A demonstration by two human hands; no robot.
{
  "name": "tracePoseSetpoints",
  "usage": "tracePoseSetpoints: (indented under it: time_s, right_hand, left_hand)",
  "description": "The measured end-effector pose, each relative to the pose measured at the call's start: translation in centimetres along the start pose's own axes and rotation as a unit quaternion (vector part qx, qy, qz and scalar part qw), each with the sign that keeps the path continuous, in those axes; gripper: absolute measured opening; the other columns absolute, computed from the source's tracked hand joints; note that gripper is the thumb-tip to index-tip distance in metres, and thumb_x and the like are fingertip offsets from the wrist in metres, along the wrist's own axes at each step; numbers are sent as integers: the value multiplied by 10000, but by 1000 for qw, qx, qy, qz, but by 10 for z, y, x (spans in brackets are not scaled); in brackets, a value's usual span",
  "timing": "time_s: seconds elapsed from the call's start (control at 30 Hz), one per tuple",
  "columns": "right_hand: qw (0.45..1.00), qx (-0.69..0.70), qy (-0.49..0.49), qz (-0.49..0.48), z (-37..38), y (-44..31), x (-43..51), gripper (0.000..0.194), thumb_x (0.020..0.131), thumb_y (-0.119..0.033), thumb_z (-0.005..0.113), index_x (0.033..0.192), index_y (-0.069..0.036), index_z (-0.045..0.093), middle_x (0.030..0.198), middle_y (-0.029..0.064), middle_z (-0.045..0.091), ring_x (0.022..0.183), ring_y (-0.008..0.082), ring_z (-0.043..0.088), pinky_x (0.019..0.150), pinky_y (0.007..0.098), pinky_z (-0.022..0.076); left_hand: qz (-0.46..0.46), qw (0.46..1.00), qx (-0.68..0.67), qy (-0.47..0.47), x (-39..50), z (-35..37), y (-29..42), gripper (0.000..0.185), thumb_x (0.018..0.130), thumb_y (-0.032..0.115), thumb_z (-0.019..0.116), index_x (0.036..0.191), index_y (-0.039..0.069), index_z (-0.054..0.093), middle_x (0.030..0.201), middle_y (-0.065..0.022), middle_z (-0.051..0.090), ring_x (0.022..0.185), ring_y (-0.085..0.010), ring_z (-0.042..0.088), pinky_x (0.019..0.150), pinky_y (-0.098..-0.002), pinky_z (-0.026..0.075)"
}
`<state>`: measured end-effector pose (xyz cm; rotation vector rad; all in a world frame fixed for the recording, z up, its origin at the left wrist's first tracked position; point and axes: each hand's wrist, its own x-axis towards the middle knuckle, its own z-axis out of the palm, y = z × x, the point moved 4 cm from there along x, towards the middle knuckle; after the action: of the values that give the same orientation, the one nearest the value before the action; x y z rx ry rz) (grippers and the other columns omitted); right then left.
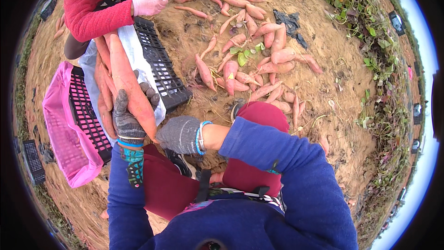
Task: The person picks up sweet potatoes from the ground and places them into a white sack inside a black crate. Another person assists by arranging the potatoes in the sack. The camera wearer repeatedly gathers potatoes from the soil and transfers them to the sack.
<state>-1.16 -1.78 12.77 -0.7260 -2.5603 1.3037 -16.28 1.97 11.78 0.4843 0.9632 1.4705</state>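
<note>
My left hand, in a grey knit glove, holds a large pink-skinned sweet potato with the fingers wrapped around its lower part. The root's narrow end points towards me. At that tip is my right hand, also gloved in grey, with its fingers closed against it; the thumb is hidden. Beneath the held root stands a black plastic crate lined with white plastic film. More sweet potatoes lie in it, partly covered by the held one.
Pink plastic film drapes outside the crate's left side. Loose sweet potatoes lie heaped on the sandy soil. Opposite me crouches a co-worker in a red jacket, wearing pale pink gloves. Green vines border the right side.
</note>
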Motion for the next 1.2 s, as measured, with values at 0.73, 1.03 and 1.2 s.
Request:
tracePoseSetpoints:
  time_s: [0.73,1.03,1.2]
  right_hand:
    - [997,27,64,33,-8,2,-5,352,865,-401,574,825,-69,683,778,173,661,748,375,636,661,474,484]
    - [964,-139,-225,40,28,-6,-18,240,803,-268,623,889,-57,699,845,181,680,836,372,664,688,453,528]
    - [964,-119,-197,137,-1,40,-27,227,784,-160,583,955,-50,683,942,190,663,879,364,645,733,457,513]
  left_hand:
    - [-86,971,-172,-146,-6,38,0,620,885,436,566,1299,-9,446,993,-122,591,861,-260,557,820,-421,455]
    - [-110,967,-154,-173,-6,32,-1,686,875,467,552,1339,-16,403,1143,-186,561,988,-310,565,923,-460,434]
    - [-61,954,-218,-197,5,26,10,722,890,476,538,1375,-22,345,1280,-238,518,1201,-370,495,1061,-551,336]
